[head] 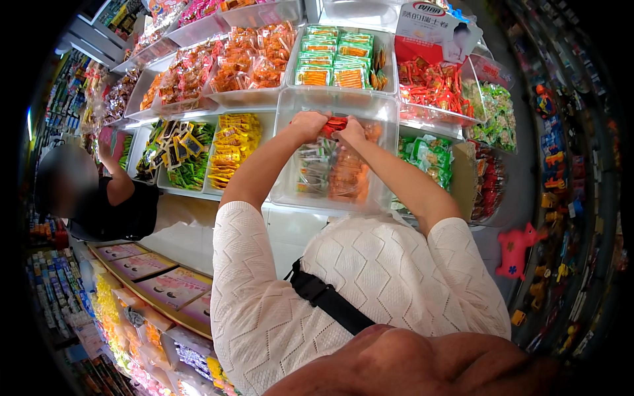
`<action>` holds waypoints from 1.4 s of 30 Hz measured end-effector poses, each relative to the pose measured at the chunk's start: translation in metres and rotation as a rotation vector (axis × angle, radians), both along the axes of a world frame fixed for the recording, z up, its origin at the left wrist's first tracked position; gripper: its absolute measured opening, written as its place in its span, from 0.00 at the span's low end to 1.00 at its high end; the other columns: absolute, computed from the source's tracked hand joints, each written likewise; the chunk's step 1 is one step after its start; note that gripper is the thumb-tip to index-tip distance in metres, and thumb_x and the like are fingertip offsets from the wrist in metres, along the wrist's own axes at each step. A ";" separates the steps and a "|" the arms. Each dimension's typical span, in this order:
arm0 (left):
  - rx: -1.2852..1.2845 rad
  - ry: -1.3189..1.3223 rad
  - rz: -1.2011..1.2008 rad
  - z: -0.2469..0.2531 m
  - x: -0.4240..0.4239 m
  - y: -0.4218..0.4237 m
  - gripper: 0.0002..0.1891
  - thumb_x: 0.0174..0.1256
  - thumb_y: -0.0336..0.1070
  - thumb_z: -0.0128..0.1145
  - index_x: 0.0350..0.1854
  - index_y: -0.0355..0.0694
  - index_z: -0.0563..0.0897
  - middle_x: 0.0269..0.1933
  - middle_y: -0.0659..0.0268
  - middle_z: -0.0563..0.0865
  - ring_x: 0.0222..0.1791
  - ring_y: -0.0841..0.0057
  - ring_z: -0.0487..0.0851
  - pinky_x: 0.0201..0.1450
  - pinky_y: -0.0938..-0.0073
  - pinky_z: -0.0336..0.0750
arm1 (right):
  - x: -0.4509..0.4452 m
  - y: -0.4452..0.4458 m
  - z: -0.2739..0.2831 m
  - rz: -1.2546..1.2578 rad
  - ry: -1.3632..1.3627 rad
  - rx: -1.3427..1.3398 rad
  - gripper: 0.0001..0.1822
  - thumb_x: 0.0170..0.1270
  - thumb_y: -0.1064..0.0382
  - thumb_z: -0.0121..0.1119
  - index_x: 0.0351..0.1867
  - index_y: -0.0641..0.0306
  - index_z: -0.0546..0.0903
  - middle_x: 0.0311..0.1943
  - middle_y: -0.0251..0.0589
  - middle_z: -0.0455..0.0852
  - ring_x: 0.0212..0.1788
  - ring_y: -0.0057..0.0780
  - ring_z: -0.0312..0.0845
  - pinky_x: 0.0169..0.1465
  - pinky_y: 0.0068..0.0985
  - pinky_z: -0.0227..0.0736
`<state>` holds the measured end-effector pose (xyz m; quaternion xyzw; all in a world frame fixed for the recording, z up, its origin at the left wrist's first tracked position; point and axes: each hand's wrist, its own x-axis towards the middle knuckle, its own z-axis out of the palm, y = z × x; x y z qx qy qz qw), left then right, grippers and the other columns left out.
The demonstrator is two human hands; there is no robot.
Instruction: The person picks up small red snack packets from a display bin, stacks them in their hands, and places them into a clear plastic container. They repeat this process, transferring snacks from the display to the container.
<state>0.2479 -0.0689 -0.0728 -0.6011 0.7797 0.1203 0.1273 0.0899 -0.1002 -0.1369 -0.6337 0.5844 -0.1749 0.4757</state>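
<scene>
Both my hands meet over a translucent plastic bin (283,163) in front of me. My left hand (308,124) and my right hand (351,132) grip small red snack packets (334,126) between them; how many packets is hidden by the fingers. Under my forearms, orange packets (349,175) and silvery-green packets (313,171) show through clear plastic. Just beyond stands a bin with green-edged packets (317,59) of orange snacks in rows. Red-wrapped sweets (431,89) fill a bin at the right, behind my right hand.
Yellow packets (233,148) and black-and-green packets (183,148) fill bins on the left. Another person (114,203) in black stands at the left edge of the display. Behind on the left is a counter with pink boxes (173,287). A pink animal-shaped balloon (513,251) is at the right.
</scene>
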 end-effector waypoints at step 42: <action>-0.539 0.106 0.480 -0.037 -0.018 0.032 0.34 0.56 0.25 0.56 0.68 0.27 0.61 0.56 0.48 0.70 0.56 0.50 0.75 0.57 0.59 0.74 | 0.003 -0.018 0.012 -0.145 -0.125 0.185 0.17 0.55 0.68 0.65 0.42 0.67 0.70 0.28 0.47 0.84 0.23 0.34 0.82 0.22 0.30 0.79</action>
